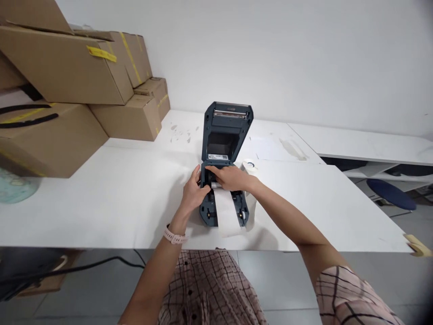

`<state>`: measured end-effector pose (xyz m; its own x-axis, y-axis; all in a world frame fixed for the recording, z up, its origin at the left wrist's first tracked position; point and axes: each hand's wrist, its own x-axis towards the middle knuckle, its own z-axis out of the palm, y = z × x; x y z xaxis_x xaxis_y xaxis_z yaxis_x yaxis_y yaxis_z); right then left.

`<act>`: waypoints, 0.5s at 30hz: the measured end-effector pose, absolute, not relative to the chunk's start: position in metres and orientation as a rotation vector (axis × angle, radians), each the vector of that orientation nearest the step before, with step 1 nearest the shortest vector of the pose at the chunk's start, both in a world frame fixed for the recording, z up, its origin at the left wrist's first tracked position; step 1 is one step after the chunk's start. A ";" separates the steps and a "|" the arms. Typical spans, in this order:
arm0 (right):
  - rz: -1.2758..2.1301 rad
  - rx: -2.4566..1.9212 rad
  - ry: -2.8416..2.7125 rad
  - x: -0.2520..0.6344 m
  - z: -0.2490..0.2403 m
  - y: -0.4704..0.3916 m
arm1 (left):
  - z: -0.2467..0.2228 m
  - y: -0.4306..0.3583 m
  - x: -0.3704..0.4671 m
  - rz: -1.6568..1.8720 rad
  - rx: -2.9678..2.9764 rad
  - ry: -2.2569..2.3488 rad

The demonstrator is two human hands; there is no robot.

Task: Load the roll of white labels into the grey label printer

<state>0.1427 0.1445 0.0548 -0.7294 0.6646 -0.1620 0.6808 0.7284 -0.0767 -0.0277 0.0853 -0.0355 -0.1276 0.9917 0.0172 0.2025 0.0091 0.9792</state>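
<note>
A dark grey label printer (227,131) stands on the white table with its lid raised. From its open body a strip of white label paper (226,211) runs out over the front edge toward me. My left hand (194,192) grips the printer's left side wall, thumb over the inner edge and fingers on the outside. My right hand (230,177) reaches over the paper into the compartment, index finger stretched to the left. The other right fingers point down and are partly hidden. Just right of the printer, behind my right wrist, is a white paper roll (249,165).
Cardboard boxes (125,119) with yellow tape are stacked at the left, near a pale green container (16,186). A white sheet (269,148) lies on the table (135,198) near the wall. A blue stool (390,193) and shelving stand at the right. A black cable (111,259) hangs below.
</note>
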 end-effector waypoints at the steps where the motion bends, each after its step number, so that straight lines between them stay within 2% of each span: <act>1: -0.194 1.094 2.766 0.142 0.055 0.146 | -0.037 0.085 -0.028 1.215 1.288 1.445; 7: -0.300 0.998 2.770 0.143 0.049 0.153 | -0.037 0.084 -0.028 1.271 1.250 1.391; 15: -0.861 0.746 2.855 0.159 0.040 0.171 | -0.036 0.085 -0.027 1.295 1.209 1.364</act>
<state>0.1593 0.1708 0.0401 -0.8801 0.4313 -0.1983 0.4691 0.7256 -0.5035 -0.0268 0.0848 -0.0356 -0.1443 0.9892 0.0260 0.0777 -0.0149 0.9969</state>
